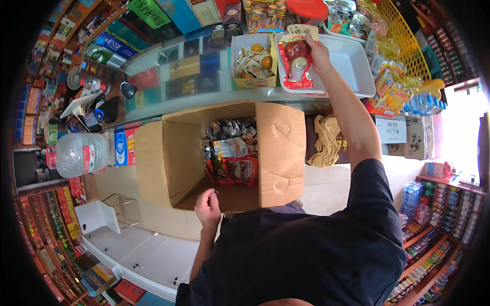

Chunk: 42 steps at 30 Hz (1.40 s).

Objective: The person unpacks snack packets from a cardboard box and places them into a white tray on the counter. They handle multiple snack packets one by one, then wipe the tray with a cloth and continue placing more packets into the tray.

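Observation:
My right hand (320, 53) grips the top of a red vacuum-sealed food pouch (296, 57) with a clear window and a pale header. The pouch is over the left part of a white plastic tub (346, 61) on the glass counter. My left hand (208, 208) is curled at the near edge of an open cardboard carton (281, 153); I see nothing in its fingers. Inside the carton lie red packets (239, 170), a silver-white packet (231, 147) and dark packets (229, 128). Beside the tub, a small carton (254, 82) contains wrapped brown egg-like snacks (267, 62).
A red-lidded jar (307, 9), a lollipop display (264, 17) and a yellow mesh basket (405, 38) crowd the counter's back. A large water bottle (80, 155) is at the left. A tan cloth (325, 141) hangs right of the carton. A white chair (97, 218) stands behind, left.

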{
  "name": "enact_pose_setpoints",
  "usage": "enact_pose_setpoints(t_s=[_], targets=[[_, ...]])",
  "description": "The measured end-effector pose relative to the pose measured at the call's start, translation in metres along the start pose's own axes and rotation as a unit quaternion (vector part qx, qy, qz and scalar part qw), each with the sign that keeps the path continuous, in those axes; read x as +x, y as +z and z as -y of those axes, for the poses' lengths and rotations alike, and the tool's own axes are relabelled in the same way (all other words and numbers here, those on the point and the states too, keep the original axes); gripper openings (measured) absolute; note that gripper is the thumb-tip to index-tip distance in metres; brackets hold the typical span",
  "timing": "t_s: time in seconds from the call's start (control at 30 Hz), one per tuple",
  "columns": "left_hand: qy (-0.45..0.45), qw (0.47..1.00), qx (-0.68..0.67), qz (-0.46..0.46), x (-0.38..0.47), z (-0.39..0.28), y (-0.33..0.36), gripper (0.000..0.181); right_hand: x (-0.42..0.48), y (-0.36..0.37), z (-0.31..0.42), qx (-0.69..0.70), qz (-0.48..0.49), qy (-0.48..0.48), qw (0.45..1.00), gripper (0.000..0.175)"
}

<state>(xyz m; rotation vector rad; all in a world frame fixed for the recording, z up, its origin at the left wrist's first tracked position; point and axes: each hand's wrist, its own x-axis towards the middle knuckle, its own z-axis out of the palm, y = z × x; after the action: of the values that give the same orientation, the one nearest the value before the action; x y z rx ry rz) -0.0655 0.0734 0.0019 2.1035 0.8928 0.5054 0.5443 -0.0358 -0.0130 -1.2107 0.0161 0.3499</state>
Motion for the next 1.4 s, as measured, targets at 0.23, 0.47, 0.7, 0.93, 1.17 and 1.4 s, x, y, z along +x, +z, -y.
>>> enact_pose_setpoints(t_s=[0.23,0.47,0.7,0.93,1.17,1.4], targets=[[-0.129,0.990,-0.062,0.007,0.079,0.058,-0.029,0.019,0.008,-0.023,-0.011,-0.080,0.054,0.062,0.993,0.051],[-0.156,0.894,0.325,0.265,0.181,0.139,0.032,0.048,0.001,-0.025,-0.002,-0.340,0.014,0.128,0.932,0.045],[0.060,0.894,0.372,0.242,0.175,0.154,0.100,0.070,-0.132,0.016,0.040,-0.459,-0.051,-0.164,0.871,0.052],[0.321,0.828,0.386,0.250,0.183,0.164,0.138,0.031,-0.349,0.060,-0.005,-0.354,0.056,-0.227,0.905,0.011],[0.304,0.834,0.310,0.340,0.208,0.163,0.120,0.026,-0.404,0.056,-0.055,-0.313,0.035,-0.113,0.942,0.009],[0.398,0.801,0.257,0.367,0.198,0.183,0.125,0.036,-0.423,0.075,-0.057,-0.449,0.063,-0.184,0.872,0.010]])
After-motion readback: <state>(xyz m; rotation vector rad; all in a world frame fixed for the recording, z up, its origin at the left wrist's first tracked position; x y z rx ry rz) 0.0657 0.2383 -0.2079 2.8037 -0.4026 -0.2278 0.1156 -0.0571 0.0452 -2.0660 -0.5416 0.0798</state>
